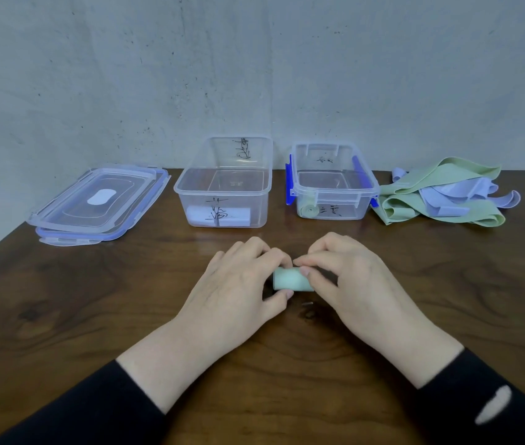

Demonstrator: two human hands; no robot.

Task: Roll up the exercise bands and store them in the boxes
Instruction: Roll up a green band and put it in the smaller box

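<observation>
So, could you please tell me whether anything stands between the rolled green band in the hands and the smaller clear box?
Nothing visible does: bare wooden table lies between the rolled green band and the lidless smaller clear box.

Two bare hands in shot, the left hand (238, 284) and the right hand (354, 277), no rings, no watch. Both arms wear long black sleeves (94, 409) ending at the wrists. The right sleeve (486, 399) carries a small pale oval mark (494, 404).
</observation>
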